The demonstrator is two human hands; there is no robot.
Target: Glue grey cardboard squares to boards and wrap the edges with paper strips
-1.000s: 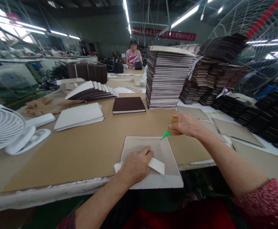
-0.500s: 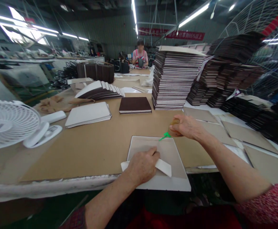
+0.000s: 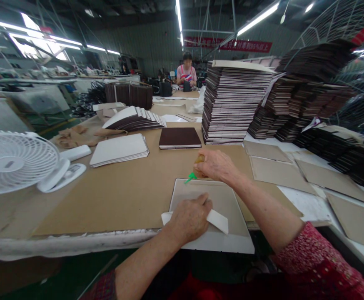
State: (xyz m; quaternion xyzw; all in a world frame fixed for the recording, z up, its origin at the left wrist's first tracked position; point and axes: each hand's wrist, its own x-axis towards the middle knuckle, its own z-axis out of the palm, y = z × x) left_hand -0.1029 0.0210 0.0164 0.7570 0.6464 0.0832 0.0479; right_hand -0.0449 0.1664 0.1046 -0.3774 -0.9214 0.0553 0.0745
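Note:
A flat beige panel (image 3: 211, 187) with a white near border lies at the table's front edge, its near corner jutting past it. Across it, my left hand (image 3: 190, 218) is closed around a flat white strip (image 3: 218, 221), whose slanted end sticks out on the right. The panel's underside and most of the strip's middle are hidden. My right hand (image 3: 215, 164) grips a small yellow-brown glue bottle (image 3: 200, 159), mostly covered by the fingers. Its green nozzle (image 3: 190, 178) points down at the panel's far left corner, close to the edge; contact is unclear.
A dark brown stack of covers (image 3: 180, 138) and some white boards (image 3: 119, 151) lie beyond the panel. A tall stack of panels (image 3: 232, 104) rises at back right. Beige panels (image 3: 282, 175) spread rightward. On the left stands a white fan (image 3: 13, 163). A co-worker (image 3: 187, 75) sits far off.
My right hand has carried the glue bottle leftward along the panel's far edge, from near its right part to the left corner. My left hand keeps its place on the strip.

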